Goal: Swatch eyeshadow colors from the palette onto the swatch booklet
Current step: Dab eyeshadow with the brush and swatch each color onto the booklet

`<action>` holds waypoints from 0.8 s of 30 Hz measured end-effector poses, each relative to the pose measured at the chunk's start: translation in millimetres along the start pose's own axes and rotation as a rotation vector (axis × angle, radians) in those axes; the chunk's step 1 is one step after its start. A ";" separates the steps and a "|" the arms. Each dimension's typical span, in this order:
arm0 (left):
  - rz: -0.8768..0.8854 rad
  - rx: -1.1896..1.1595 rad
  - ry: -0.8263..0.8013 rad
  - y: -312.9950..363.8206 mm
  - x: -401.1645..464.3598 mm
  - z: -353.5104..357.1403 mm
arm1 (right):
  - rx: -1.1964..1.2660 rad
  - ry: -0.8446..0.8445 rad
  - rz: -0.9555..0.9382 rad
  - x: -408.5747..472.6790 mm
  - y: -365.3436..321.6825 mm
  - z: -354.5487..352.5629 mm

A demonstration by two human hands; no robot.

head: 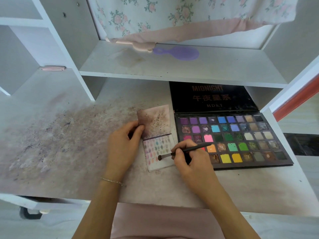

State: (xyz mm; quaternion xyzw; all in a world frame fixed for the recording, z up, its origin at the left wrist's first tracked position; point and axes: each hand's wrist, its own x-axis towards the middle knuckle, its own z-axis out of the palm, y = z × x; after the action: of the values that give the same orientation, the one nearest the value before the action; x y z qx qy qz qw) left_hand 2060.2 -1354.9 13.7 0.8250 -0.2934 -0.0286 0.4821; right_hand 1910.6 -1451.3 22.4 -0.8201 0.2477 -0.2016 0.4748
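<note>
The swatch booklet lies open on the desk, its lower page covered with several small colour dabs. My left hand pinches the booklet's upper-left edge between thumb and fingers. My right hand grips a thin dark brush, and the brush tip touches the lower page near its right side. To the right lies the open eyeshadow palette, with rows of purple, blue, green, yellow and brown pans and a black lid propped up behind.
The stained desk surface stretches to the left. A white shelf overhangs the back, holding a purple hairbrush under a floral cloth. White shelf walls stand on both sides.
</note>
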 end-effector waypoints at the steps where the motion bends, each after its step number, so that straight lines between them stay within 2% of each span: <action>1: 0.000 0.002 0.000 0.0 -0.1 0.0 | -0.010 -0.002 -0.005 -0.4 0.5 -0.2; 19: 0.008 0.013 0.002 2.6 -0.2 -0.7 | -0.049 0.005 -0.030 0.9 0.3 0.6; 24: 0.004 -0.004 0.003 2.5 0.0 -0.7 | 0.146 0.216 -0.151 -0.5 -1.5 -1.4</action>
State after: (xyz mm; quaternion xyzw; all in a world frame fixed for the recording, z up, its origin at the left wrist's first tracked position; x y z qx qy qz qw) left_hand 2059.3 -1355.3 16.1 0.8235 -0.2942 -0.0270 0.4842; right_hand 1909.7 -1451.3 24.4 -0.7732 0.2198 -0.3413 0.4873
